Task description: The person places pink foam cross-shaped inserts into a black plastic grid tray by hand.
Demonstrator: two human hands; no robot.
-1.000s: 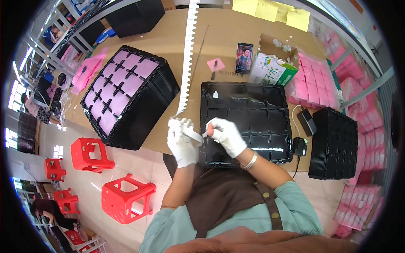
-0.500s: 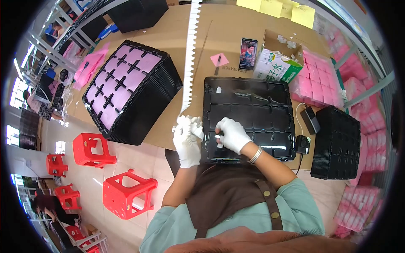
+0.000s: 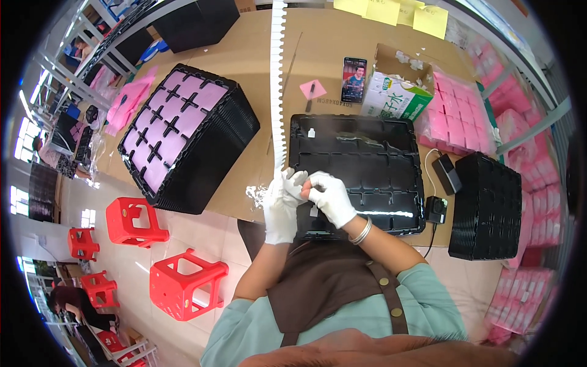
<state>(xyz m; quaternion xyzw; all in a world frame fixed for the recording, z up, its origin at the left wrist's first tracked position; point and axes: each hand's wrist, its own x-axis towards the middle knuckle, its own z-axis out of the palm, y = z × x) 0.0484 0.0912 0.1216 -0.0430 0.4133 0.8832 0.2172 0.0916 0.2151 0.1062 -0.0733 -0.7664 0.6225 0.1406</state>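
Observation:
Both my hands wear white gloves and meet over the left front edge of a black compartmented tray [image 3: 385,174]. My left hand [image 3: 282,205] is closed around the lower end of a long white strip with toothed edges [image 3: 278,79], which runs away from me across the cardboard-covered table. My right hand [image 3: 330,199] pinches beside the left fingers, its bare fingertips showing; anything between them is too small to make out. On the tray lie a small white piece [image 3: 312,133] at the far left and another white piece [image 3: 314,211] beneath my right hand.
A tall stack of black trays with lilac sheets [image 3: 183,101] stands left, another black stack [image 3: 486,208] right. Beyond the tray are a phone [image 3: 353,79], an opened carton [image 3: 397,92], a knife on a pink slip [image 3: 312,92] and pink packs [image 3: 455,113]. Red stools [image 3: 186,284] stand left.
My left hand has shifted right along with the strip's lower end. My right hand has moved left and slightly up from over the tray, and its fingers now come up against the left hand.

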